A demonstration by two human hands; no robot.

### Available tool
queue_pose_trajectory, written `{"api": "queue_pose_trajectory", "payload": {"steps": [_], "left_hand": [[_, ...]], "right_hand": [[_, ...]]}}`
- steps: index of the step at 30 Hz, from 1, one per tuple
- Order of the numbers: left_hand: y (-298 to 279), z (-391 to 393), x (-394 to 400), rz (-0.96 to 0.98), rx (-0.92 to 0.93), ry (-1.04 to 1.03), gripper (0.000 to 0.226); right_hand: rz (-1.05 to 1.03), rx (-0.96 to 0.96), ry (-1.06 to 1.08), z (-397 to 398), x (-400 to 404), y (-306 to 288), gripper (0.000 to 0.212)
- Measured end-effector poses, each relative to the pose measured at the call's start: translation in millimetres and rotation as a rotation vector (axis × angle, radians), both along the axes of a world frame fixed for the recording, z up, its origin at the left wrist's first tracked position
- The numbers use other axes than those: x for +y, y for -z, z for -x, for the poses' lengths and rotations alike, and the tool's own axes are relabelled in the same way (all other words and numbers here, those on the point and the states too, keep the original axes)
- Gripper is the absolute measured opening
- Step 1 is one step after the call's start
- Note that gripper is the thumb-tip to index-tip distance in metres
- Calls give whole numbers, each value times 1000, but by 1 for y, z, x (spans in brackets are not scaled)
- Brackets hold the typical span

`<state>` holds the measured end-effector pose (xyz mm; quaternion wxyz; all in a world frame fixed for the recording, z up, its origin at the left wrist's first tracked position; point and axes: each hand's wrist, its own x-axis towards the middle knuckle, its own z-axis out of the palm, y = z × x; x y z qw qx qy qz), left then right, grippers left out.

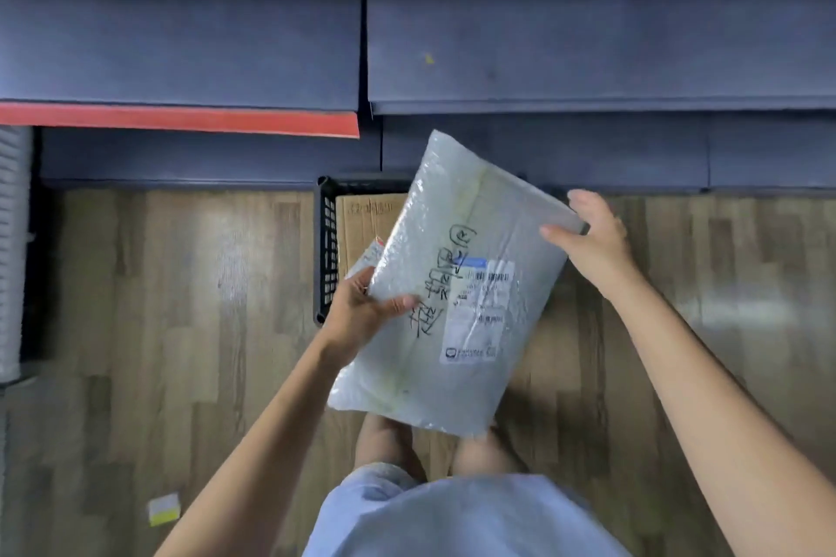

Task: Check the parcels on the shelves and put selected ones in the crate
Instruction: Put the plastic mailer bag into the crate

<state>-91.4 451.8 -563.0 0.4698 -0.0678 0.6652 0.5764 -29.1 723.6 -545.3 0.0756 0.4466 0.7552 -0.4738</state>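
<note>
1. Bubble-wrap parcel [457,285]: flat, whitish translucent mailer, yellowish tape seam down its length, black handwritten characters beside a white shipping label [479,312] with barcode; print too small to read.
2. Parcel held in the air above the black plastic crate [326,249], face up toward the camera, in front of the person's knees.
3. Long axis runs from about 7 o'clock to 1 o'clock; the near short edge at 7 sits lowest in frame, the far corner reaches over the shelf edge.
4. Left hand [362,312] grips the parcel's left long edge, thumb on top across the writing, fingers under and out of sight.
5. Right hand [588,235] pinches the right corner at 3 o'clock, thumb on the face, fingers curled behind.
6. Crate mostly hidden by the parcel; only its left lattice wall and a corner show. Inside it, a cardboard box [366,226] and a sliver of another packet, both partly covered.
7. Dark blue shelves [588,59] at 12 o'clock, red strip [181,119] on the left one's front edge.
8. Wood-pattern floor [181,285]; small yellow-white object [163,509] at 8 o'clock, blurred.
</note>
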Motion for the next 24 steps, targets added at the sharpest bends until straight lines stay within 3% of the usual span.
{"api": "queue_pose_trajectory", "payload": {"steps": [6,9,12,13,16,18,24], "left_hand": [[63,-14,7,9,-45,-21,35],[96,-27,13,8,-93,-100,36],[135,-42,17,25,-141,-176,30],[148,-48,18,41,-149,-181,28],[176,-65,24,103,-156,-187,31],[192,-75,28,144,-135,-180,31],[216,-81,53,352,10,-42,51]], "right_hand": [[288,-76,404,-28,-23,84,98],[525,-74,571,-53,-30,130,98],[746,-78,531,-77,-32,161,96],[741,-86,523,-84,-32,171,83],[606,-68,561,-105,-30,200,18],[532,-91,507,-114,-28,213,18],[349,-112,382,-114,-15,231,48]]}}
